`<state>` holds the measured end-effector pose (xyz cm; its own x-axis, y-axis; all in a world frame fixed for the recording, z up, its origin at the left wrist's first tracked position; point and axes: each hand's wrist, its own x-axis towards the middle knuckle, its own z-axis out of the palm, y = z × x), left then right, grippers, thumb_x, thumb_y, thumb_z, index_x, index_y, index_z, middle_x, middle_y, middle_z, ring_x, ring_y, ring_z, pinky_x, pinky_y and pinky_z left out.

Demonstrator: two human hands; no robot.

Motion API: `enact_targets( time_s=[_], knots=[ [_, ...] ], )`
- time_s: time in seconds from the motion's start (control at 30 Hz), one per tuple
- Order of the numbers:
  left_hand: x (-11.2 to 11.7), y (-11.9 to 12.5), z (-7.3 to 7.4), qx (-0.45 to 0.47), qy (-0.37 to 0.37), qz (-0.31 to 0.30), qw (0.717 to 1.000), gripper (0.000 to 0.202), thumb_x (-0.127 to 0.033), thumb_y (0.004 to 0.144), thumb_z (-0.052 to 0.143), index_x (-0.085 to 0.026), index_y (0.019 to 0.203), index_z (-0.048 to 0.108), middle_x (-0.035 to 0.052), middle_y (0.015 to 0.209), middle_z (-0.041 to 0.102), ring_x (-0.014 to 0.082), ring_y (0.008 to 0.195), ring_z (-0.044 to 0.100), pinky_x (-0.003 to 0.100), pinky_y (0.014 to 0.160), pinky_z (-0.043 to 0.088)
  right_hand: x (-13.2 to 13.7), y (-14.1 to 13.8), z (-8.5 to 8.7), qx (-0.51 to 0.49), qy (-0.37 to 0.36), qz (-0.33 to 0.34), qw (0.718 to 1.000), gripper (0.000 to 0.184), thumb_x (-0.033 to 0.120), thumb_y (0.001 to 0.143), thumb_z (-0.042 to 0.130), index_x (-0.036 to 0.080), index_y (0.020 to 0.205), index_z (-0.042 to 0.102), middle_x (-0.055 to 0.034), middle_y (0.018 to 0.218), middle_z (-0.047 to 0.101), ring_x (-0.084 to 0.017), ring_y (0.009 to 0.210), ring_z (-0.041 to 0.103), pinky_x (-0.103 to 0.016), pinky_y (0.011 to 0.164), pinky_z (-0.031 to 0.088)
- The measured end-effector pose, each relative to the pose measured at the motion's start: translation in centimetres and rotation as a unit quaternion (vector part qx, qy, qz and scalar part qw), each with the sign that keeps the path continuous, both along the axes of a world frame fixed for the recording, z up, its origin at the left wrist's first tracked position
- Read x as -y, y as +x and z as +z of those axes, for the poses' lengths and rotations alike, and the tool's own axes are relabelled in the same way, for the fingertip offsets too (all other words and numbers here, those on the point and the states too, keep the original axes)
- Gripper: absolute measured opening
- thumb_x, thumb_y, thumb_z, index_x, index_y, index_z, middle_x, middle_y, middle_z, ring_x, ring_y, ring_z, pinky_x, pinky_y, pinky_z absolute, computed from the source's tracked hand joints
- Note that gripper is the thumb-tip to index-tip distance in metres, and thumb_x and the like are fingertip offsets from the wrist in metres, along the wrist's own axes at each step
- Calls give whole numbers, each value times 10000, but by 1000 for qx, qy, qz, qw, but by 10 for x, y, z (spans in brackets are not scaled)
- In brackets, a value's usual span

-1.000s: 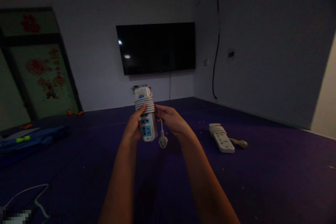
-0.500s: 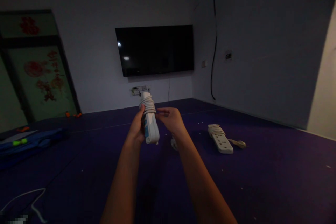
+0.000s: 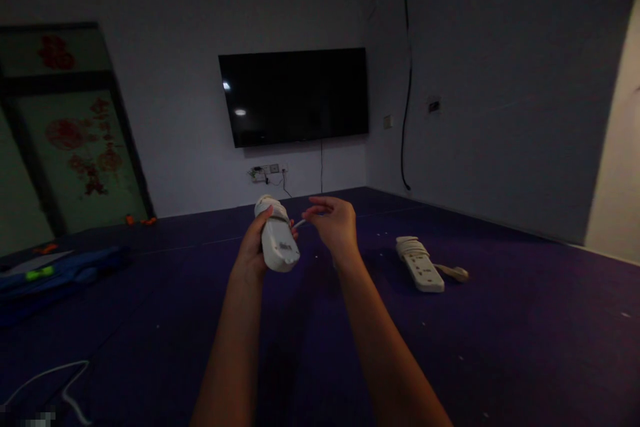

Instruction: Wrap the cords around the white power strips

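Observation:
A white power strip [image 3: 280, 244] is raised above the purple floor, its cord wound in several turns around the far end. My left hand [image 3: 254, 245] is closed around it, thumb on top and fingertips showing at its right side. The flat face with a small label is turned up toward me. My right hand [image 3: 334, 223] pinches the loose part of the white cord [image 3: 300, 223], just right of the strip. A second white power strip [image 3: 424, 272] lies on the floor to the right, its cord also wrapped, with the plug [image 3: 456, 273] sticking out beside it.
Blue cloth [image 3: 75, 267] with a bright green item [image 3: 40, 273] lies at the left. A white cable [image 3: 65, 373] curls at the lower left. Small orange things [image 3: 149, 221] sit by the door. A television [image 3: 295, 98] hangs on the far wall; a dark cable [image 3: 406, 127] dangles at the right.
My left hand has turned the power strip, so the labelled face now shows instead of the narrow side. My right hand has moved slightly right and up, drawing the cord out from the strip.

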<state>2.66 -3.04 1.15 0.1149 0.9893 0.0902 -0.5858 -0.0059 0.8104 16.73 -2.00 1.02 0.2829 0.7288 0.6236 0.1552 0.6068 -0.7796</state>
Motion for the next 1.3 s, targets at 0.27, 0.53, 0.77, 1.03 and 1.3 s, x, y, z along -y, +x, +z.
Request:
enact_targets(
  time_s=[0.27,0.53,0.77,1.03,1.3],
  knots=[
    [9,-19,3,34,64,-35,997,508,-335,680,623,-91,1119,550,101,766,686,177,554,640,258,500,518,-2,17,1,61,-157,171,971,120,180,741,688,104,834,700,-32,643,679,-51,421,441,-195,441,344],
    [13,-13,4,14,90,-79,993,525,-379,657,618,-27,1046,600,96,659,676,167,494,622,246,468,515,13,0,5,101,-227,352,902,369,412,926,467,145,692,567,21,550,586,-10,326,202,-176,343,118],
    [12,-13,2,-36,122,-67,990,513,-379,639,645,-50,1033,633,96,684,692,153,474,610,242,461,518,13,-3,3,111,-221,374,894,321,393,870,569,148,663,561,66,524,483,-12,343,202,-189,347,95],
    [10,-15,-2,-156,90,-17,983,549,-568,629,693,-85,890,674,68,567,643,138,435,560,242,436,461,18,-4,7,110,-225,309,918,285,320,813,630,150,590,582,108,373,298,-33,335,176,-221,374,107],
    [14,-7,2,-208,134,111,963,415,-408,590,801,-129,874,679,67,746,708,157,541,627,287,553,520,10,4,5,5,-141,192,971,130,236,657,721,109,682,705,2,544,603,-78,476,488,-220,495,364]
  ],
)
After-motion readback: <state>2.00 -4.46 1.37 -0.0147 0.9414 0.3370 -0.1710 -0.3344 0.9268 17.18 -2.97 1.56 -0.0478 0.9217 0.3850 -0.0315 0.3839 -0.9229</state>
